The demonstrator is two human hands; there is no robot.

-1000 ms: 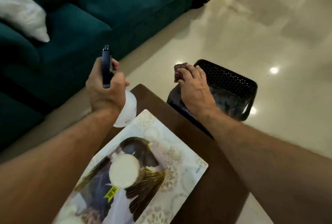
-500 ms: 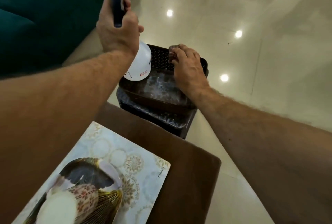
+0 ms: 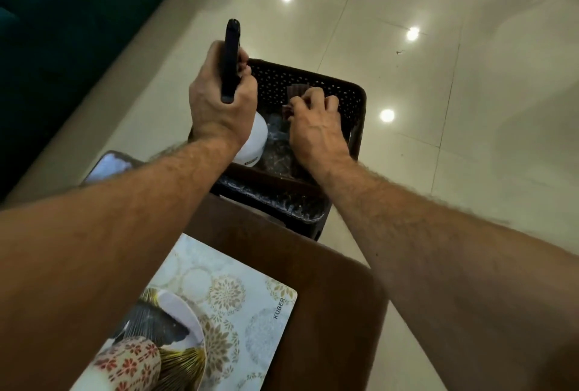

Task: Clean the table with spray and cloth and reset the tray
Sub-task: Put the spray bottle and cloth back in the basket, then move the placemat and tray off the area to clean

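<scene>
My left hand (image 3: 219, 105) grips a spray bottle with a dark trigger head (image 3: 230, 61) and a white body (image 3: 252, 143), held inside a dark perforated basket (image 3: 354, 99) on the floor beyond the table. My right hand (image 3: 316, 130) is also in the basket and pinches a brown cloth (image 3: 296, 97) at its fingertips. Near me, a patterned tray (image 3: 250, 306) with a bird picture lies on the brown table (image 3: 332, 293). A floral cup (image 3: 131, 365) and a white dish rim (image 3: 185, 312) sit on the tray.
A dark teal sofa (image 3: 62, 30) fills the upper left. Glossy pale floor tiles (image 3: 470, 108) spread around the basket, with light spots reflected on them. A shiny flat object (image 3: 109, 166) lies at the table's far left corner.
The view has tilted down toward the basket. My left hand has lowered the spray bottle into the basket, and my right hand with the cloth has gone deeper inside.
</scene>
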